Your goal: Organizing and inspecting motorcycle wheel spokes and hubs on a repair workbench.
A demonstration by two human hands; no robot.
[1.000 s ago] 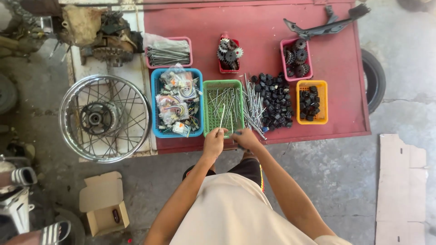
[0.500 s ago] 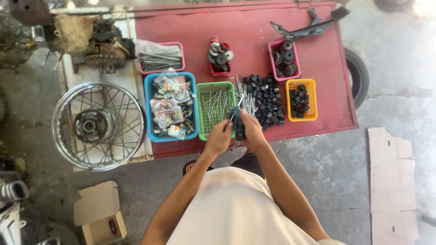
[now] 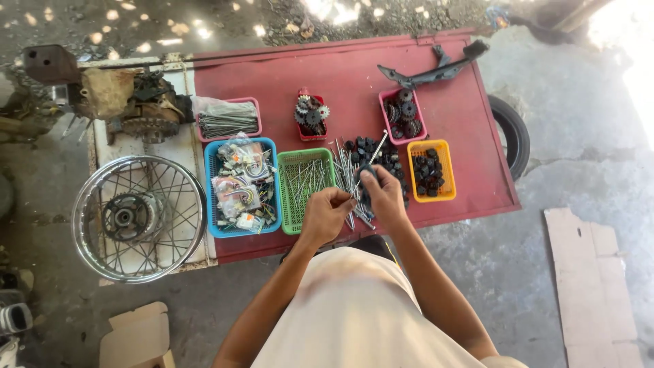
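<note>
Rough concrete ground surrounds a red tabletop point(image 3: 436, 116) seen from above, where a person in a pale shirt works with both bare hands at the near edge. Their right hand point(image 3: 383, 196) is closed around a small dark part, with a long thin metal rod point(image 3: 373, 151) slanting up and away from the fingers. Their left hand point(image 3: 325, 215) is pinched shut near the right one, fingertips drawn together; what it grips is too small to tell. Both hands hover over a loose pile of silver bolts point(image 3: 346, 178) lying on the table, just beside a heap of black nuts point(image 3: 381, 155). Left of the hands sits a green basket point(image 3: 304, 187) holding thin metal pins, and beyond it a blue basket point(image 3: 242, 187) full of bagged small parts. Right of the hands, a yellow tray point(image 3: 430, 170) holds more black pieces. Farther back stand 3 pink trays: 1 with spokes point(image 3: 227, 119), 1 with gears point(image 3: 310, 114), and 1 with dark sprockets point(image 3: 403, 114). A black bracket point(image 3: 436, 66) lies at the far edge. Off the table's left side, a spoked wheel rim point(image 3: 138, 218) rests flat, with an engine part point(image 3: 139, 105) behind it.
</note>
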